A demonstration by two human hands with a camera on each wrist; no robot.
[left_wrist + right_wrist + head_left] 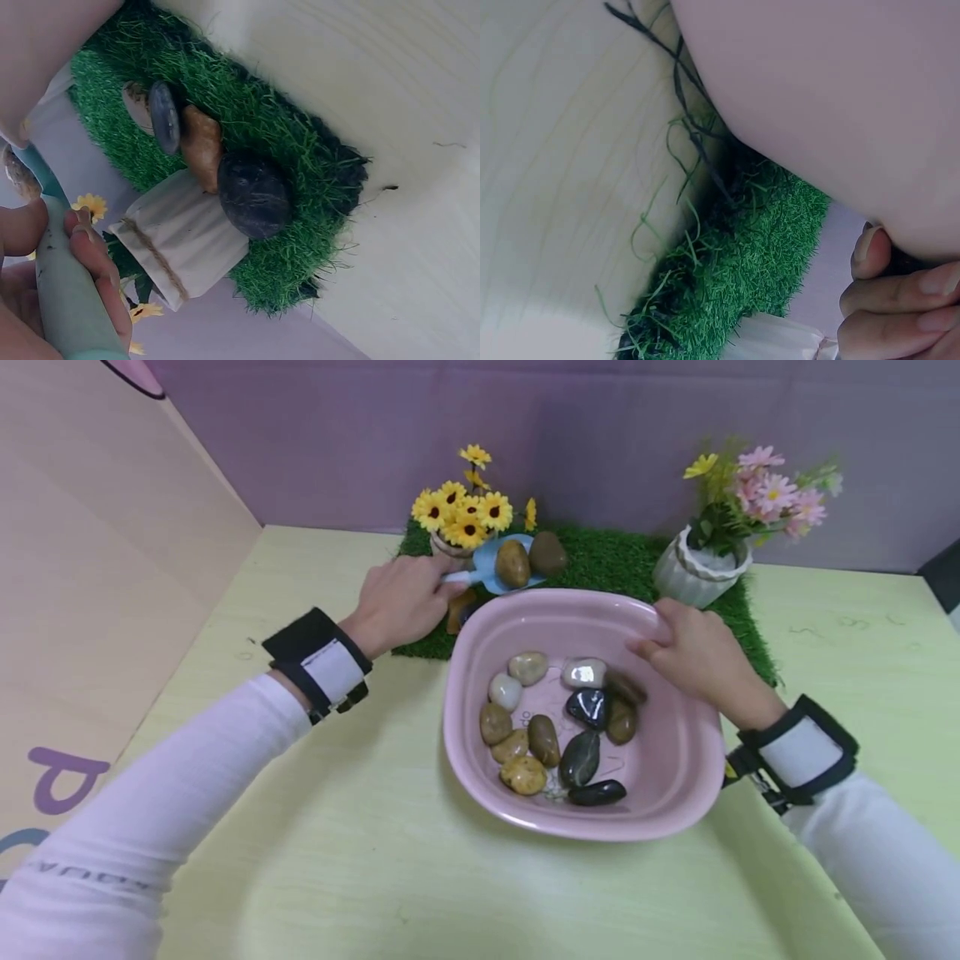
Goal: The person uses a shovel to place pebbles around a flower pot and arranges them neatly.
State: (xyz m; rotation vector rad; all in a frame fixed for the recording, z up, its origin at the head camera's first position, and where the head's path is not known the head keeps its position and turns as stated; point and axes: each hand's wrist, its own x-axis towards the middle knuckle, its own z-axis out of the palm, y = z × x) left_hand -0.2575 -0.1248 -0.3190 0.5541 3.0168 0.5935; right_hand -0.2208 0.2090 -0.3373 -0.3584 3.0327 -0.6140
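Observation:
My left hand (405,597) grips the pale handle of a small blue shovel (486,560) above the back rim of a pink basin. A tan-brown stone (512,565) lies on its blade. A darker brown stone (549,555) shows at the blade's far edge; whether it rests there I cannot tell. My right hand (697,656) holds the basin (454,718) by its back right rim, thumb inside, fingers curled under the outside in the right wrist view. Several smooth stones lie in the basin, among them a black stone (580,760) and a speckled yellow stone (522,775).
Behind the basin lies an artificial grass mat (600,556). A pot of yellow flowers (468,514) and a white pot (693,568) with pink flowers stand on it. In the left wrist view, a dark stone (255,195) and a brown stone (202,146) lie beside the left pot.

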